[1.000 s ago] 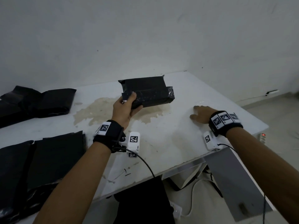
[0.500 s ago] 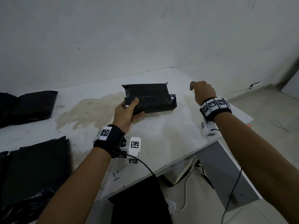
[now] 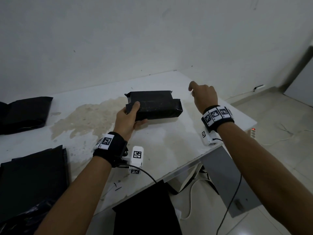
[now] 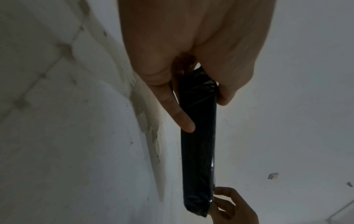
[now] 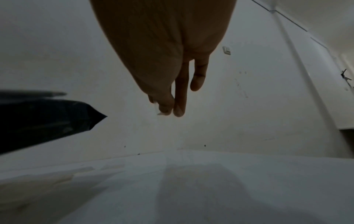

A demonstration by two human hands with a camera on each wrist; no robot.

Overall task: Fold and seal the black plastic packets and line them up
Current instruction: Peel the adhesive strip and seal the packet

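1. At the middle of the white counter [image 3: 169, 141], the left hand [image 3: 128, 119] is gripping the near-left corner of a folded black packet [image 3: 157, 107], thumb on top and fingers curled underneath.
2. In the left wrist view the packet [image 4: 198, 144] is showing edge-on, pinched between thumb and fingers [image 4: 180, 115], with the counter surface off to one side of it.
3. The right hand [image 3: 205, 97] is hovering just beside the packet's right end, apart from it, over the counter's far right corner.
4. In the right wrist view its thumb and forefinger [image 5: 180, 106] are pressing together on a small pale scrap; what the scrap is cannot be told.
5. Bare counter is lying in front of the packet as far as the near edge, and to its right as far as the corner.
6. More black packets are sitting at the left: one folded packet [image 3: 25, 112] near the wall, and a flat stack [image 3: 32, 180] by the near edge.
7. A brownish stain [image 3: 88, 116] is spreading across the counter left of the held packet.
8. A plain white wall [image 3: 152, 39] is backing the counter, and a pale tiled floor [image 3: 279, 119] is lying to the right.
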